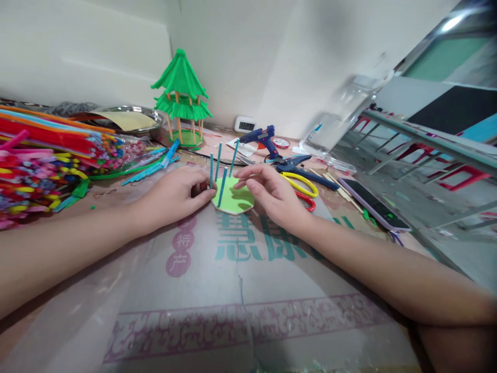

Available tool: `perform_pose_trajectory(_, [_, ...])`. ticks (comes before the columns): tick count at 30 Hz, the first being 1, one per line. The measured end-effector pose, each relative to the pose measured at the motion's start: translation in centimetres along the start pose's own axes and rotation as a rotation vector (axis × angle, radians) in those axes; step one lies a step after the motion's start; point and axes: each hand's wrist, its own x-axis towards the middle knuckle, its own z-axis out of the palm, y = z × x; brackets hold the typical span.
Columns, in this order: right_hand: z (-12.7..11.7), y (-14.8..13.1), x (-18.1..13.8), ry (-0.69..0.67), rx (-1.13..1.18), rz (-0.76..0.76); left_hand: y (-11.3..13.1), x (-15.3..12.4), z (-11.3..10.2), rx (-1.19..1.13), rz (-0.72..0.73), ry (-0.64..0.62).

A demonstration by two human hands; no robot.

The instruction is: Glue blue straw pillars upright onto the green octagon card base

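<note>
A light-green many-sided base lies on the printed sheet in front of me, with several thin blue-green sticks standing up from its left and back parts. My left hand is at the left edge of the base, thumb and forefinger closed at the rim beside the leftmost stick. Part of that grip is hidden. Over the right side of the base, my right hand is open, its fingers loosely curved and apart, with nothing visible in them.
Behind stands a green-roofed model pavilion. A blue glue gun, pliers, yellow-handled scissors and a phone lie to the right. Bundles of colourful pipe cleaners and a metal bowl are left.
</note>
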Motion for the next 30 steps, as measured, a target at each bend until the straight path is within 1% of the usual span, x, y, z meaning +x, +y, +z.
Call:
perform_pose_trajectory(5, [0.0, 0.3, 0.2, -0.061, -0.064, 0.008, -0.1, 0.0, 0.0, 0.006, -0.019, -0.005])
perform_pose_trajectory(11, [0.1, 0.1, 0.2, -0.043, -0.172, -0.02, 0.0, 0.0, -0.1, -0.023, -0.049, 0.004])
perform_pose_trajectory(14, [0.2, 0.0, 0.2, -0.041, -0.195, -0.028, 0.0, 0.1, -0.2, -0.034, -0.044, 0.033])
perform_pose_trajectory(17, [0.2, -0.1, 0.2, -0.05, -0.211, -0.032, 0.1, 0.0, -0.2, -0.041, -0.043, 0.029])
perform_pose_trajectory(19, [0.2, -0.1, 0.2, -0.056, -0.21, -0.032, 0.3, -0.1, -0.2, -0.056, -0.086, 0.08])
perform_pose_trajectory(21, [0.1, -0.1, 0.2, -0.059, -0.207, -0.03, 0.8, -0.4, -0.4, -0.074, -0.133, 0.192])
perform_pose_trajectory(22, [0.1, -0.1, 0.2, -0.06, -0.207, -0.031, 1.0, -0.6, -0.4, -0.079, -0.136, 0.244])
perform_pose_trajectory(23, [0.1, -0.1, 0.2, -0.06, -0.208, -0.031, 1.2, -0.8, -0.5, -0.081, -0.118, 0.269])
perform_pose_trajectory(25, [0.1, -0.1, 0.2, -0.058, -0.213, -0.034, 1.6, -1.1, -0.5, -0.068, -0.055, 0.242])
perform_pose_trajectory(30, [0.2, -0.1, 0.2, -0.063, -0.226, -0.049, 1.4, -1.1, 0.0, -0.033, 0.028, 0.02])
